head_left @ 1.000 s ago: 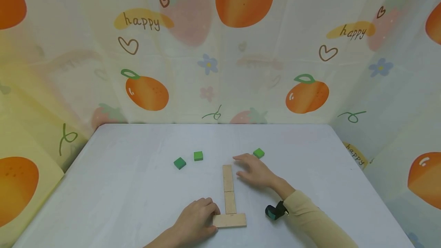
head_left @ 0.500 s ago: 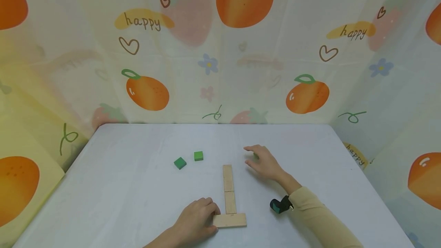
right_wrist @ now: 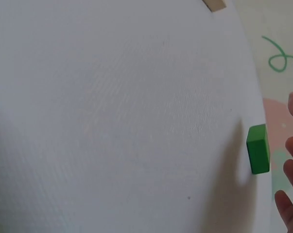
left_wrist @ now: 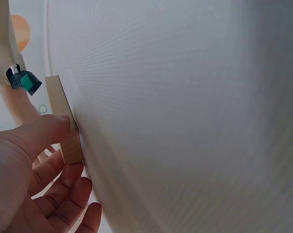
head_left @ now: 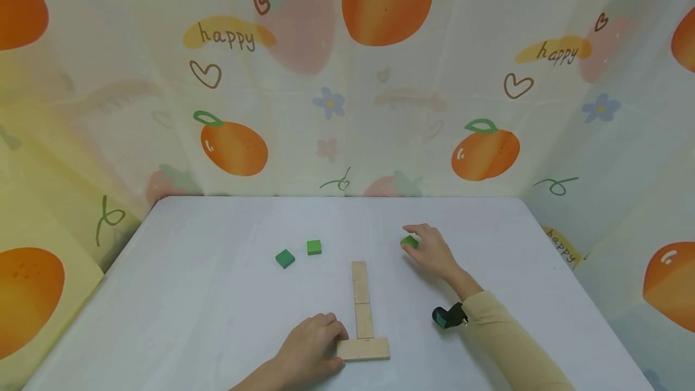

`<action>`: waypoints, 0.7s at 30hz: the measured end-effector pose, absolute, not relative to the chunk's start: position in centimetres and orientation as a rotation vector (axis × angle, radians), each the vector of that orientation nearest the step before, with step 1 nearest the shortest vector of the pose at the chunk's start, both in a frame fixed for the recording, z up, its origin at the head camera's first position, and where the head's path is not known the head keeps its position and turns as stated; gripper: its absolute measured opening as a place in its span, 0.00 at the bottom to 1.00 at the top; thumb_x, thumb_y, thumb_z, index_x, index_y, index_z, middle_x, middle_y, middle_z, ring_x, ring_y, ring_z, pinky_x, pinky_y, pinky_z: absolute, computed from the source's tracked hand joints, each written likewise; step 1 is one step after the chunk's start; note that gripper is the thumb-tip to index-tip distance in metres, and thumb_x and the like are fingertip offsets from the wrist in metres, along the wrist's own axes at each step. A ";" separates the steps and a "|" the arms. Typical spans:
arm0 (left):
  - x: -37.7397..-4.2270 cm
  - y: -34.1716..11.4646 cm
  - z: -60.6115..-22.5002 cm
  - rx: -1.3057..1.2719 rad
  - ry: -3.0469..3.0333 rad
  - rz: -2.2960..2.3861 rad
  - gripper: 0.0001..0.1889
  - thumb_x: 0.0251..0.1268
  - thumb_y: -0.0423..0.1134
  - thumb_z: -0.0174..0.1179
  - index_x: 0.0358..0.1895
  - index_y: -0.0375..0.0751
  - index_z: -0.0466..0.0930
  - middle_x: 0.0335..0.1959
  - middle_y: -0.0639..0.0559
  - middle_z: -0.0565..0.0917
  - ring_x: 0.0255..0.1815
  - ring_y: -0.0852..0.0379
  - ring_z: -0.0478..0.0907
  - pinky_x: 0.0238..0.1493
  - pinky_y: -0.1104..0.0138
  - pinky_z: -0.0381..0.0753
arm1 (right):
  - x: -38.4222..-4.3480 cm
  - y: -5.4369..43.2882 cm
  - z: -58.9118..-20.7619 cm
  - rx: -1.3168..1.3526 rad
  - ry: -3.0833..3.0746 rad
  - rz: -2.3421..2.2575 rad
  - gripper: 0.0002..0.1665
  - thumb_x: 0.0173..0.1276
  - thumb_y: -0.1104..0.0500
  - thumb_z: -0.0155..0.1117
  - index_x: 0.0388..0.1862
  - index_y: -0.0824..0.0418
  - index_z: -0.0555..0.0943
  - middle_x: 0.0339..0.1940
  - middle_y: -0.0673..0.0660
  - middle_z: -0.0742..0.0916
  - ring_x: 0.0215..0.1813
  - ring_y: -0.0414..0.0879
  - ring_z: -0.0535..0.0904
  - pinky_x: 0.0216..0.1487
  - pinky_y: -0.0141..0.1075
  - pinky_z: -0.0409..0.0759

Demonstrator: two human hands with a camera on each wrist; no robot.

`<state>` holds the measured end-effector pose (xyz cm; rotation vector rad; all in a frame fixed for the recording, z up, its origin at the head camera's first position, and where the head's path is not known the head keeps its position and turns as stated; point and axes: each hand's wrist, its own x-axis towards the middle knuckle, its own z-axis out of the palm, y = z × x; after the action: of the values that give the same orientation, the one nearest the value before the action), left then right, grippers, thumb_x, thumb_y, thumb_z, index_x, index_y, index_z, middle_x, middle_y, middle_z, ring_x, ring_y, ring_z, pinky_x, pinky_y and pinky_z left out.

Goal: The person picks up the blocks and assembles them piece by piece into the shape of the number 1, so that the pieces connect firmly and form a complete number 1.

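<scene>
A flat wooden block [head_left: 369, 349] lies crosswise on the white table, its left end pinched between the thumb and fingers of my left hand [head_left: 312, 346]. In the left wrist view, the thumb presses one long side of that wooden block [left_wrist: 61, 104]. Two more wooden blocks lie end to end behind it, the nearer one [head_left: 364, 321] meeting its back edge and the farther one [head_left: 360, 282] beyond. My right hand [head_left: 434, 252] reaches around a bright green block [head_left: 408, 241], thumb and fingers spread. The right wrist view shows the fingers apart from this green block [right_wrist: 258, 149].
Left of the wooden row sit a dark green block [head_left: 285, 259] and a light green block [head_left: 314, 247]. A black wrist camera [head_left: 449, 317] juts out from the right forearm. A fruit-printed curtain [head_left: 380, 101] hangs behind the table [head_left: 190, 294].
My right hand has moved right and slightly away, from beside the far wooden block to around the bright green block. The left hand keeps its hold on the crosswise wooden block.
</scene>
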<state>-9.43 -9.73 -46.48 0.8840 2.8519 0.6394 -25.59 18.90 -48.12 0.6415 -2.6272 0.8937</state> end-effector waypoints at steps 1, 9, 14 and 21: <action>-9.4 -9.7 -46.5 0.883 2.852 0.637 0.14 0.42 0.45 0.70 0.35 0.50 0.80 0.29 0.66 0.74 0.29 0.70 0.63 0.32 0.73 0.69 | -25.6 19.1 -48.2 0.628 -2.634 0.893 0.24 0.54 0.61 0.68 0.51 0.67 0.78 0.46 0.63 0.82 0.51 0.57 0.75 0.54 0.50 0.69; -9.4 -9.6 -46.4 0.890 2.857 0.629 0.14 0.42 0.44 0.70 0.35 0.50 0.80 0.29 0.65 0.74 0.29 0.70 0.63 0.31 0.74 0.69 | -25.6 20.0 -48.9 0.502 -2.740 0.904 0.26 0.57 0.57 0.66 0.54 0.65 0.76 0.48 0.62 0.81 0.52 0.58 0.73 0.53 0.51 0.69; -9.4 -9.7 -46.5 0.889 2.856 0.634 0.14 0.42 0.44 0.70 0.35 0.50 0.80 0.29 0.66 0.74 0.29 0.70 0.63 0.31 0.74 0.69 | -25.7 20.3 -49.4 0.464 -2.760 0.874 0.26 0.56 0.57 0.65 0.54 0.65 0.76 0.46 0.62 0.82 0.50 0.59 0.74 0.51 0.51 0.70; -9.4 -9.7 -46.5 0.891 2.865 0.639 0.13 0.42 0.44 0.70 0.35 0.50 0.80 0.29 0.66 0.74 0.29 0.70 0.64 0.32 0.74 0.70 | -25.9 20.2 -49.5 0.442 -2.792 0.827 0.27 0.55 0.57 0.66 0.54 0.65 0.75 0.43 0.61 0.82 0.47 0.57 0.74 0.49 0.49 0.71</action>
<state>-9.37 -9.70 -46.50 0.8914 2.8652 0.6386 -25.92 20.23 -49.53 0.4420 -2.7921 0.8266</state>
